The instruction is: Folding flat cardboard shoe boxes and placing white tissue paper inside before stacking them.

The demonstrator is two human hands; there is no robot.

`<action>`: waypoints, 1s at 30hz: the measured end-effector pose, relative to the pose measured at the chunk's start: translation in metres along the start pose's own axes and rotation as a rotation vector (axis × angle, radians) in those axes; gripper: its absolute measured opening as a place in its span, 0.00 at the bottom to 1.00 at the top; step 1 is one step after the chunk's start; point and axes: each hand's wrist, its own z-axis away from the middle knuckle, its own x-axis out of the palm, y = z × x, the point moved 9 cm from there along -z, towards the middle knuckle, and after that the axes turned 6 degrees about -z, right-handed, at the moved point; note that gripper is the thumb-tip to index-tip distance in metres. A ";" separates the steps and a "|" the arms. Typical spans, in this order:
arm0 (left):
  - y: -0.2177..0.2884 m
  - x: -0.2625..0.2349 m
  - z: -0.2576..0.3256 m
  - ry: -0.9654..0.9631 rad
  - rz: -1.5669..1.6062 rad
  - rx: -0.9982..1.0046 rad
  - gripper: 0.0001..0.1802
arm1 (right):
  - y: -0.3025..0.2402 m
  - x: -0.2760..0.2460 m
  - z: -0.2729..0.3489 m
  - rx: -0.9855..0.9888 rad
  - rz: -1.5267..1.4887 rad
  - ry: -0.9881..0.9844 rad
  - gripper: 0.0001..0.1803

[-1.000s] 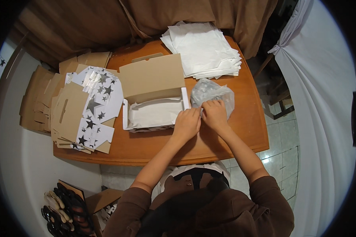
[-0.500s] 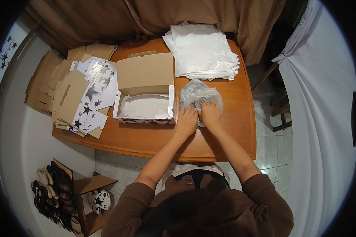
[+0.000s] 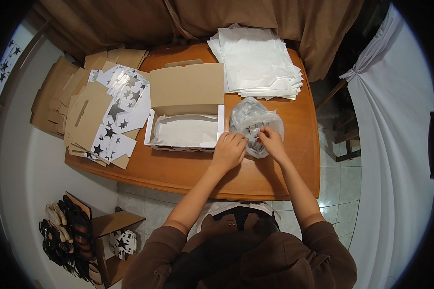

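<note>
A clear plastic bag [image 3: 257, 151] lies opened on the wooden table, with small greyish pieces inside that are too small to name. At its left edge my left hand [image 3: 230, 150] is closed, fingers curled on the plastic, close to the box's front right corner. My right hand [image 3: 272, 143] is over the bag's mouth with its fingertips pinched together; what they hold, if anything, I cannot make out. Left of the bag stands an open cardboard box [image 3: 187, 84], lid raised, white outside with black stars. White paper [image 3: 183, 130] lines its inside.
White paper sheets [image 3: 255, 60] are stacked at the back right of the table [image 3: 197, 180]. Flat star-printed cardboard pieces [image 3: 89, 115] pile up at the left. Below left, sandals [image 3: 65, 231] hang beside a shelf [image 3: 118, 223]. A brown curtain [image 3: 130, 24] hangs behind.
My right hand has moved rightward, away from my left hand, its fingertips now pinched over the bag's contents. My left hand stays at the bag's left edge. The whole view has shifted slightly.
</note>
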 end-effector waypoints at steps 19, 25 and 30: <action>-0.227 -0.130 0.141 0.089 -0.238 -0.353 0.12 | -0.078 0.234 -0.030 -0.271 0.345 -0.264 0.25; -0.289 -0.095 0.164 -0.392 -0.019 -0.764 0.17 | -0.092 0.281 -0.017 -0.343 0.382 -0.501 0.14; -0.295 -0.090 0.174 -0.464 -0.091 -0.824 0.18 | -0.124 0.321 -0.041 -0.529 0.597 -0.471 0.15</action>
